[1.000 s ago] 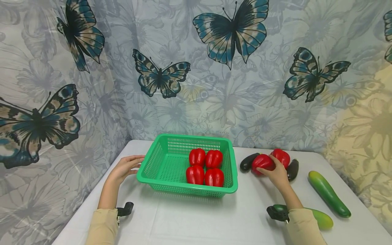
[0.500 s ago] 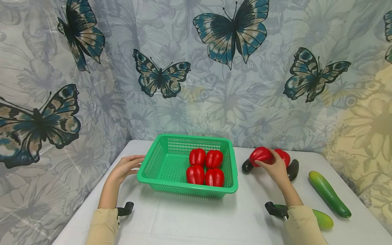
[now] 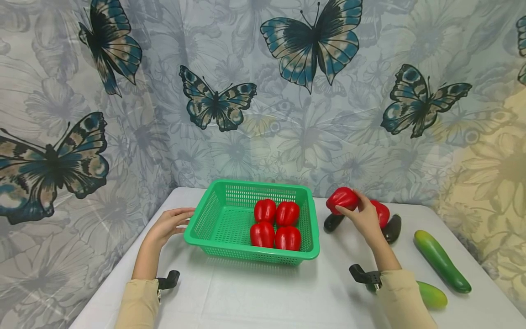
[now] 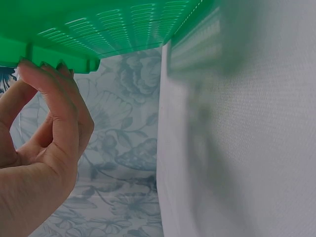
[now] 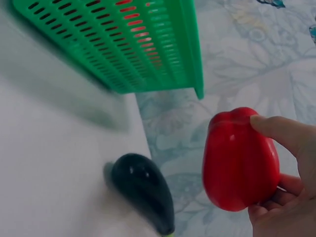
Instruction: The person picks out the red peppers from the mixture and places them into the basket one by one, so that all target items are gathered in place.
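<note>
My right hand (image 3: pixel 365 218) grips a red bell pepper (image 3: pixel 342 200) above the table, thumb on one side and fingers on the other. In the right wrist view the pepper (image 5: pixel 240 160) hangs beside the basket, apart from it, and a dark eggplant (image 5: pixel 143 190) lies on the table. My left hand (image 3: pixel 166 226) is at the left rim of the green basket (image 3: pixel 250 252); its fingertips touch the rim from outside in the left wrist view. Several red bell peppers (image 3: pixel 275 224) sit together in the basket's right half.
Behind the right hand are another red bell pepper (image 3: pixel 382 214) and a second eggplant (image 3: pixel 392 229). Two green cucumbers, one farther right (image 3: pixel 441 260) and one partly under the right forearm (image 3: pixel 431 294), lie on the white table. A butterfly-patterned cloth (image 3: pixel 287 151) stands behind.
The right hand has lifted the red bell pepper off the table and moved it left, up over the eggplant. The left hand and the basket have stayed in place.
</note>
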A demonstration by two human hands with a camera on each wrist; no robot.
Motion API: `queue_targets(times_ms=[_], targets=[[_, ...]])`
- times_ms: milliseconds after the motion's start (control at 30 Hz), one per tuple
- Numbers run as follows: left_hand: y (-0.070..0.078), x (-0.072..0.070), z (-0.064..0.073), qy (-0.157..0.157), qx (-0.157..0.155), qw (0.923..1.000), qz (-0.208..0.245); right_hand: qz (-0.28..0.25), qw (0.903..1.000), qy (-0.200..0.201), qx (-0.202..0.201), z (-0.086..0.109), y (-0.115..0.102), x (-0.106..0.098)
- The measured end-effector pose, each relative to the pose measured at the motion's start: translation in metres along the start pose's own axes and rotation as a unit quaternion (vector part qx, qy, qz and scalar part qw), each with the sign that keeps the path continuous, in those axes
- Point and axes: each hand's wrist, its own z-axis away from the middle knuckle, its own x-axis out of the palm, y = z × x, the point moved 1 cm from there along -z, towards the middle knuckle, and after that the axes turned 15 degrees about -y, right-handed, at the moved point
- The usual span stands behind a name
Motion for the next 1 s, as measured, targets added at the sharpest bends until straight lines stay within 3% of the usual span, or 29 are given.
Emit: queue_targets(times_ms=[567,1000], targets=[[-0.002,-0.001,-0.001,-0.002,0.006,1.0,0.004,-0.055,0.9959,-0.044,-0.056,-0.006,-0.033,0.016],[-0.003,-0.002,-0.003,-0.001,0.003,1.0,0.003,-0.072,0.9901,-0.099,-0.069,-0.013,-0.062,0.046]])
